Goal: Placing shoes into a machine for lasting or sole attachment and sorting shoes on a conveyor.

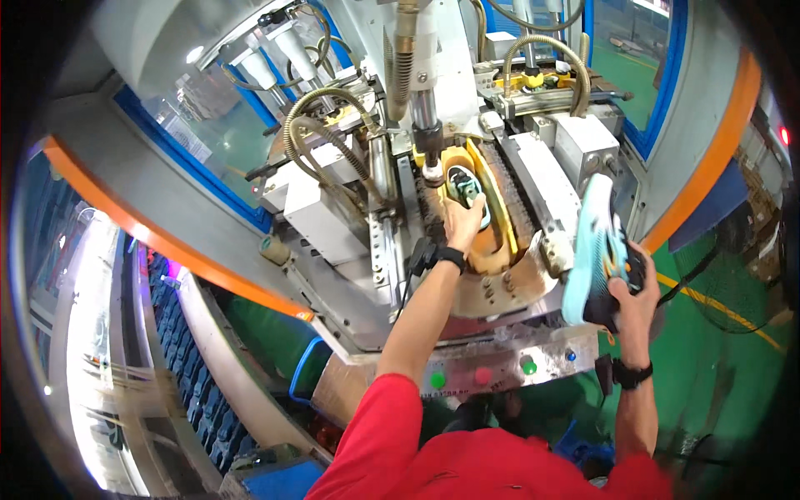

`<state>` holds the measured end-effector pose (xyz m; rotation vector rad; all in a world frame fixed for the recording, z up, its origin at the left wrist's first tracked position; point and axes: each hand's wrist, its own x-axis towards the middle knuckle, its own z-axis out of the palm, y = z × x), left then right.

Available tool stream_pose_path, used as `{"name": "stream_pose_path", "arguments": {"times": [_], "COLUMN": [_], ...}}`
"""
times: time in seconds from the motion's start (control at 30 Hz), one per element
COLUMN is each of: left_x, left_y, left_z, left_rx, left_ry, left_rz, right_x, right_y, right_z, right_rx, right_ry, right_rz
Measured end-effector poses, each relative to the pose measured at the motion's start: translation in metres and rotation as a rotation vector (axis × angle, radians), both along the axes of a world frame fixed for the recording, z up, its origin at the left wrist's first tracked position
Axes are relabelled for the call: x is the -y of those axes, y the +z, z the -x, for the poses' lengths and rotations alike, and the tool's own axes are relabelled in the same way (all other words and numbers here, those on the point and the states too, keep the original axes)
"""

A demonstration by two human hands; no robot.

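Observation:
My left hand (pixel 463 222) reaches into the machine and is closed on a sneaker (pixel 461 178) that sits in a yellow-lined cradle (pixel 492 257). That sneaker is dark and pale teal; my hand covers its near end. A metal press rod (pixel 425 112) with a pale tip comes down just beside it. Off to the right, outside the cradle, my right hand (pixel 637 293) grips a second sneaker (pixel 593 250) around its black collar. This one is light blue with a white sole, held upright with its toe pointing up.
A control panel (pixel 508 367) with green, red and blue buttons runs along the machine's front. White metal blocks (pixel 327 200) and ribbed hoses flank the cradle. Orange-edged guards (pixel 179 242) curve around both sides. At left is a conveyor with dark blue segments (pixel 187 367).

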<state>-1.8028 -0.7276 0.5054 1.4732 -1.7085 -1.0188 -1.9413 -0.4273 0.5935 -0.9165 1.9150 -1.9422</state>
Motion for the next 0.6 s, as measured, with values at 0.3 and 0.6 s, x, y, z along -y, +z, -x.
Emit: {"name": "stream_pose_path", "arguments": {"times": [0.3, 0.6], "left_x": [0.080, -0.087], "left_y": [-0.034, 0.079], "left_z": [0.005, -0.197], "left_rx": [0.221, -0.792], "left_ry": [0.106, -0.083], "left_rz": [-0.196, -0.726], "right_x": [0.084, 0.333], "right_y": [0.012, 0.033], "right_z": [0.072, -0.001], "right_rx": [-0.292, -0.506], "right_ry": [-0.116, 0.413], "right_rz": [-0.235, -0.944]}}
